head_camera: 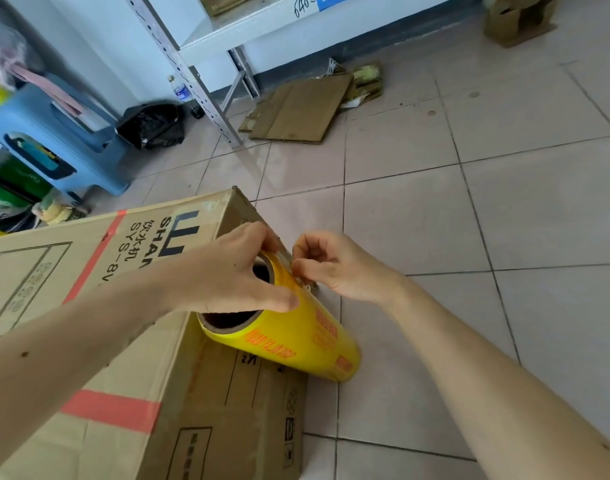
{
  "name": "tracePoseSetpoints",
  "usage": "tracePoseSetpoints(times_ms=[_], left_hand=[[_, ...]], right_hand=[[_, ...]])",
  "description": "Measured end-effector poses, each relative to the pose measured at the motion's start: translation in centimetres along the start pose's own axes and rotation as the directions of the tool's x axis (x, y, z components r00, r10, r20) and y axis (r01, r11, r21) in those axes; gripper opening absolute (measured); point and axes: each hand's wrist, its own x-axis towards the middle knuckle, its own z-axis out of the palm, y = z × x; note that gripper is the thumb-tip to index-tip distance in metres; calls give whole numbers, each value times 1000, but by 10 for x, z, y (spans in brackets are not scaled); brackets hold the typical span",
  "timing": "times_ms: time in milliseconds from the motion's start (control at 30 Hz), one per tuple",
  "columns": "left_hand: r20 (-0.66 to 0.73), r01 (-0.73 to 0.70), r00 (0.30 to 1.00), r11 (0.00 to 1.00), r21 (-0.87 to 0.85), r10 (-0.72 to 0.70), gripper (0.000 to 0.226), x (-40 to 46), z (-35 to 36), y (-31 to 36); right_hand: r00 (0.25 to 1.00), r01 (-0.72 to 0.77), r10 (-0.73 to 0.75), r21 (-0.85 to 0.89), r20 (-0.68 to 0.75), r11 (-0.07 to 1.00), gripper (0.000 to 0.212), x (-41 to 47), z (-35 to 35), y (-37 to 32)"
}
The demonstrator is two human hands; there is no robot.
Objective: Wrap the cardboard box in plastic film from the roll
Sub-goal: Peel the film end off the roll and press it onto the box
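Observation:
A large brown cardboard box [99, 306] with red tape strips and dark print lies on the tiled floor, filling the lower left. A yellow roll of plastic film [296, 336] with orange print is held against the box's right side, its cardboard core facing me. My left hand [227, 275] grips the roll's near end, thumb on the yellow surface and fingers over the top rim. My right hand [334, 265] is beside it on the right, its fingertips pinching at the film's edge on the roll's upper surface.
Flattened cardboard [300, 112] lies on the floor beyond, under a grey metal shelf rack [196, 84]. A blue plastic stool [54, 140] and a black bag [151, 124] stand at the left. Another cardboard piece [518, 22] sits at the top right. Pale floor tiles [470, 220] stretch to the right.

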Motion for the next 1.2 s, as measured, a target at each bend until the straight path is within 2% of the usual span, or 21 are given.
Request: tracePoseSetpoints(times_ms=[67, 167, 267, 467, 533, 633, 733, 800, 900, 1000, 1200], left_hand=[[-27, 45, 999, 999, 14, -45, 63, 2, 1, 5], [-120, 98, 988, 994, -40, -102, 26, 9, -1, 10], [-159, 114, 981, 993, 17, -110, 13, 19, -11, 16], [-200, 162, 971, 978, 130, -134, 12, 38, -17, 25], [-201, 152, 973, 968, 199, -111, 7, 41, -17, 20], [-186, 139, 978, 954, 265, -91, 23, 41, -15, 8], [-208, 106, 977, 951, 290, -45, 26, 39, -14, -4], [-226, 84, 974, 953, 292, -17, 26, 37, -12, -7], [-266, 87, 964, 946, 312, -1, 23, 40, -9, -10], [-327, 98, 945, 944, 314, 11, 17, 42, -7, -13], [-360, 9, 926, 948, 318, 112, 18, 45, -8, -14]], right_hand=[[999, 39, -39, 0, -30, 999, 8, 0, 1, 0], [998, 40, -36, 63, -58, 997, 12, -3, 2, 0], [997, 32, -29, 47, -68, 998, 17, -3, 4, 0], [981, 43, -16, 138, -195, 989, 19, -4, 8, 6], [985, 6, 19, 145, -172, 989, 20, -7, 9, 11], [992, -87, 91, 49, -87, 995, 22, -15, 12, 28], [979, -120, 127, 55, -156, 991, 13, -13, 18, 40], [973, -129, 150, 128, -176, 983, 16, -9, 20, 37], [984, -137, 160, 242, -78, 961, 26, -2, 15, 28], [994, -113, 110, 157, 27, 981, 17, 1, 16, 27], [975, -99, 122, 131, -186, 987, 14, 15, 23, 21]])
